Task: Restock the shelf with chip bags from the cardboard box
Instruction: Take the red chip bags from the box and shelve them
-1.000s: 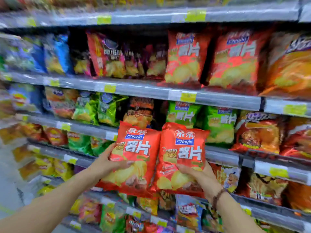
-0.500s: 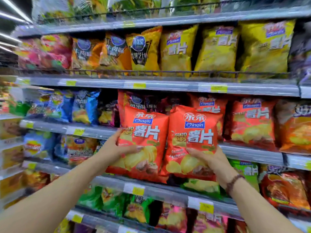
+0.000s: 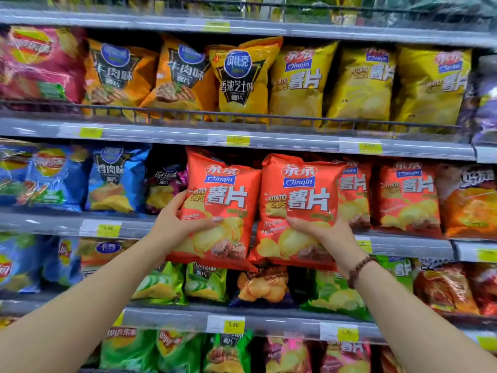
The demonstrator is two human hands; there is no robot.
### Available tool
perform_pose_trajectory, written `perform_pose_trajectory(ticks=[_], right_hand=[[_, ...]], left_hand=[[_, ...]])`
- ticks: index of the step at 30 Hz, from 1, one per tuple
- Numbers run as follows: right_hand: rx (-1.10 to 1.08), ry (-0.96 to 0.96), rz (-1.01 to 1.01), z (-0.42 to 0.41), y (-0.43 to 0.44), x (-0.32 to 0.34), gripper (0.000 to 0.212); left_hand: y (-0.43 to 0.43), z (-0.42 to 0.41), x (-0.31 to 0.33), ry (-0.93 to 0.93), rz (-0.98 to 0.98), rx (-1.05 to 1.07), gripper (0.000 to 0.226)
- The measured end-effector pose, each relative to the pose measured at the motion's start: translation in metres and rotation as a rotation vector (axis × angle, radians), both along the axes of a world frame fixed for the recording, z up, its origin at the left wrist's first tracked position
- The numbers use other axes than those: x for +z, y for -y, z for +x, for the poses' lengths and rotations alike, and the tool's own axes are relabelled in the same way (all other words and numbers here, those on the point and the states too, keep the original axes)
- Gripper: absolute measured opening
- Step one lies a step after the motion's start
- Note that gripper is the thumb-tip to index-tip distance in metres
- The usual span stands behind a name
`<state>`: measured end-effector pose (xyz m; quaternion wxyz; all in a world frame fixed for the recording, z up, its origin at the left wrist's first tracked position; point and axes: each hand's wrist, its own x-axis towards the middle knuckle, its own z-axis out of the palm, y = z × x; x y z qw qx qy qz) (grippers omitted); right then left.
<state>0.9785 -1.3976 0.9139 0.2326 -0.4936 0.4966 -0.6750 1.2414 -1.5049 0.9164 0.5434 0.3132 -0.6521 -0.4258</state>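
Two red chip bags are held upright side by side in front of the middle shelf (image 3: 403, 244). My left hand (image 3: 178, 224) grips the left red bag (image 3: 220, 208) at its lower left edge, thumb across the front. My right hand (image 3: 326, 239) holds the right red bag (image 3: 301, 205) from below and the right, thumb on its front. Matching red bags (image 3: 406, 197) stand on the same shelf just to the right. The cardboard box is out of view.
Yellow and orange bags (image 3: 301, 82) fill the wire-fronted shelf above. Blue bags (image 3: 113, 179) and a dark purple bag (image 3: 164, 184) stand left of the held bags. Green bags (image 3: 204, 281) sit on the shelf below. Price tags line the shelf edges.
Both hands have lifted the two red bags from the lower shelves up to the level of the shelf with matching red bags. The view has tilted upward.
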Motion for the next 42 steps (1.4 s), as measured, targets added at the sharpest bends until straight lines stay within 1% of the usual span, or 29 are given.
perform_pose_trajectory(ticks=[2,6,10,12,14,17,19,20,22,23,25,27,28,29,31,32,33,34,35,37,38,40,42], right_hand=[[-0.022,-0.002,0.0,0.001,0.002,0.004,0.083],[-0.045,-0.031,0.026,-0.003,-0.001,0.008,0.074],[-0.062,-0.034,0.024,-0.012,-0.005,0.016,0.055],[-0.065,-0.039,0.038,-0.018,-0.006,0.018,0.063],[-0.066,-0.043,0.064,-0.024,-0.006,0.019,0.073],[-0.075,-0.077,0.104,-0.032,0.0,0.023,0.073],[-0.073,-0.13,0.161,-0.035,0.006,0.026,0.074],[-0.064,-0.156,0.196,-0.035,0.009,0.028,0.07],[-0.024,-0.184,0.254,-0.035,0.015,0.031,0.053],[-0.002,-0.187,0.278,-0.037,0.02,0.033,0.047],[0.004,-0.176,0.327,-0.038,0.031,0.038,0.045],[0.006,-0.158,0.385,-0.041,0.048,0.045,0.059],[0.005,-0.157,0.406,-0.04,0.056,0.048,0.071],[-0.009,-0.162,0.414,-0.04,0.067,0.051,0.088],[-0.074,-0.173,0.424,-0.04,0.09,0.058,0.124],[-0.077,-0.155,0.415,-0.042,0.106,0.061,0.135],[-0.075,-0.13,0.398,-0.047,0.125,0.063,0.141],[-0.071,-0.113,0.398,-0.046,0.138,0.065,0.142],[-0.065,-0.098,0.378,-0.045,0.149,0.067,0.137],[-0.089,-0.058,0.308,-0.049,0.17,0.069,0.114],[-0.116,-0.048,0.292,-0.049,0.178,0.069,0.108],[-0.19,-0.019,0.278,-0.05,0.191,0.068,0.106],[-0.216,-0.043,0.249,-0.058,0.206,0.06,0.083]], left_hand=[[0.006,0.0,0.0,-0.007,0.002,-0.012,0.08],[0.008,0.0,0.004,-0.017,-0.012,-0.023,0.074],[0.007,0.0,0.007,-0.023,-0.006,-0.056,0.096],[0.005,-0.002,0.01,-0.02,-0.009,-0.06,0.099],[0.004,-0.006,0.013,-0.029,-0.015,-0.068,0.097],[0.002,-0.011,0.014,-0.043,-0.012,-0.076,0.096],[0.002,-0.014,0.013,-0.064,0.014,-0.087,0.088],[0.003,-0.015,0.012,-0.082,0.033,-0.102,0.081],[0.005,-0.016,0.012,-0.102,0.081,-0.14,0.061],[0.008,-0.015,0.012,-0.102,0.102,-0.16,0.059],[0.015,-0.016,0.013,-0.08,0.129,-0.187,0.072],[0.026,-0.018,0.018,-0.046,0.163,-0.207,0.089],[0.033,-0.02,0.021,-0.037,0.181,-0.222,0.092],[0.04,-0.022,0.025,-0.029,0.195,-0.242,0.094],[0.05,-0.028,0.031,-0.024,0.193,-0.262,0.088],[0.057,-0.03,0.034,-0.029,0.187,-0.257,0.081],[0.063,-0.032,0.035,-0.039,0.186,-0.255,0.077],[0.069,-0.034,0.035,-0.048,0.192,-0.255,0.076],[0.075,-0.036,0.034,-0.054,0.197,-0.257,0.078],[0.089,-0.04,0.031,-0.065,0.189,-0.251,0.081],[0.094,-0.043,0.03,-0.078,0.175,-0.241,0.083],[0.103,-0.048,0.028,-0.103,0.139,-0.223,0.092],[0.108,-0.053,0.025,-0.126,0.117,-0.217,0.103]])
